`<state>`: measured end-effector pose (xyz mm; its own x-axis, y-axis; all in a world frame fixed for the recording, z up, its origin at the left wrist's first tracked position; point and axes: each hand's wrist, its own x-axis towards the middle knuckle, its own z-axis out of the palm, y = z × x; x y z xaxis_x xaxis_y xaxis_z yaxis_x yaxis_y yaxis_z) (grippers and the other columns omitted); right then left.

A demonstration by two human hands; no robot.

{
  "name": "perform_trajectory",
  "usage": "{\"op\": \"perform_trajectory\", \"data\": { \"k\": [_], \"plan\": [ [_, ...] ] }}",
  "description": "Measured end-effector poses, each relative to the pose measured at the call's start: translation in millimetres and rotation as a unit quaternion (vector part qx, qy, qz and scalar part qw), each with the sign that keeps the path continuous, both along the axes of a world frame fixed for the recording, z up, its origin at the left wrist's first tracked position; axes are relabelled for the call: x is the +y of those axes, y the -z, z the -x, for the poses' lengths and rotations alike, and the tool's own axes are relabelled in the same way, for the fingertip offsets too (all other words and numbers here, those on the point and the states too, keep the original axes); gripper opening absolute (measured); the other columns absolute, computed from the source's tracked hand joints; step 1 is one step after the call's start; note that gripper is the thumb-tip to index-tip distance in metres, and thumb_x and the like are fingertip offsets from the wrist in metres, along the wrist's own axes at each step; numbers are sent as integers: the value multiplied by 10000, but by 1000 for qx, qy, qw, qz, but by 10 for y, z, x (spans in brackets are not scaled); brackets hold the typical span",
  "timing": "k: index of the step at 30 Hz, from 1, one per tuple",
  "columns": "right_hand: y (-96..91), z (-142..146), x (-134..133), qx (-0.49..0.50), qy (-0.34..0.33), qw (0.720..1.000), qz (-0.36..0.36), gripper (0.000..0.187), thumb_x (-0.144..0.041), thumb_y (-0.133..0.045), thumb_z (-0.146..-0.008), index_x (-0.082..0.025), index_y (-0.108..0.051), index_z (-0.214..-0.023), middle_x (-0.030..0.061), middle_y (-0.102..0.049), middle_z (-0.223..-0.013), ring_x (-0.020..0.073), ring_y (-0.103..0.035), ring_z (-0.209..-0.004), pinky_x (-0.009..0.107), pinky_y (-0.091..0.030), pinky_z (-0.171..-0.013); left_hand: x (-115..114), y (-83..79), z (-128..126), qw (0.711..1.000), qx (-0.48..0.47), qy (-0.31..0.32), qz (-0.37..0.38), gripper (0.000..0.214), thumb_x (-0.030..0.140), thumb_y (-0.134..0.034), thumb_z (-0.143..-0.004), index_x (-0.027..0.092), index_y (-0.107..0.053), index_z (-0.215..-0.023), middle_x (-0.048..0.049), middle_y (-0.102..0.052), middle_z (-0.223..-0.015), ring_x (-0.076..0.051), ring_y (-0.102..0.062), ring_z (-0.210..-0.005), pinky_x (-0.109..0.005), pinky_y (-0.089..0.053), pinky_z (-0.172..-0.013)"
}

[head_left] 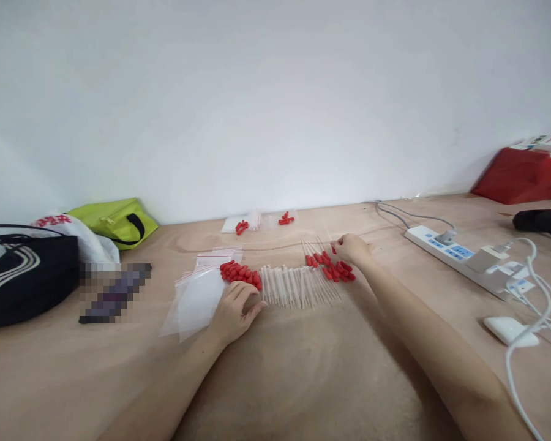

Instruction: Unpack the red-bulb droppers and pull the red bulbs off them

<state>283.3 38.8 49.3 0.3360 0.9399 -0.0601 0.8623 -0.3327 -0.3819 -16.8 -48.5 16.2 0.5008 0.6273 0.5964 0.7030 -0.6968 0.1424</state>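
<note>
On the wooden table [303, 380] lies a row of thin clear tubes [294, 286] with a heap of red caps [239, 272] at its left end and more red caps [337, 269] at its right end. My left hand [236, 309] rests on the table beside the left heap, fingers curled, next to a stack of clear zip bags [197, 297]. My right hand [351, 248] is pinched on a red cap at the far side of the right heap.
Two small bags with red caps [261, 220] lie near the wall. A black bag [25, 275], white plastic bag and green pouch [114, 222] sit at left. A power strip [459, 254] with cables, a white mouse [509, 329] and a red box [523, 174] are at right.
</note>
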Motion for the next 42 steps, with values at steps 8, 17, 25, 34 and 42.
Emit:
{"op": "perform_trajectory", "data": {
  "k": [8,17,25,34,42],
  "plan": [
    [266,220,-662,-58,-273,888,-366,172,-283,-429,-840,-206,-555,-752,8,-634,-772,156,-512,-806,365,-231,-858,14,-29,-206,990,-5,-38,-139,175,276,-526,-786,171,-562,-921,-68,-629,-888,-207,-533,-875,-357,-377,-784],
    [522,393,-892,-148,-341,804,-464,233,-252,-452,-848,-184,-510,-633,-21,-586,-621,123,-459,-693,346,-220,-871,12,-25,-501,980,-33,-75,-183,162,346,-583,-740,186,-560,-746,-58,-641,-889,-216,-546,-890,-397,-339,-835],
    [513,452,-935,-146,-374,792,-460,190,-211,-451,-845,-224,-585,-711,-34,-616,-686,108,-488,-725,345,-199,-889,-6,-10,-534,986,68,-30,-146,106,259,-526,-812,281,-619,-858,19,-667,-759,-174,-569,-809,-458,-214,-896],
    [520,440,-960,-165,-363,789,-467,136,-296,-487,-839,-250,-613,-821,-21,-612,-695,115,-443,-679,362,-197,-861,-49,-33,-524,986,54,-11,-156,134,214,-512,-811,245,-614,-730,52,-632,-581,-147,-561,-683,-449,-222,-864],
    [524,446,-960,-152,-371,788,-467,202,-285,-476,-833,-217,-603,-690,-11,-555,-610,125,-426,-670,367,-218,-854,-70,-26,-508,991,48,-16,-127,163,208,-498,-816,242,-610,-703,53,-634,-583,-143,-577,-732,-450,-198,-881]
  ]
}}
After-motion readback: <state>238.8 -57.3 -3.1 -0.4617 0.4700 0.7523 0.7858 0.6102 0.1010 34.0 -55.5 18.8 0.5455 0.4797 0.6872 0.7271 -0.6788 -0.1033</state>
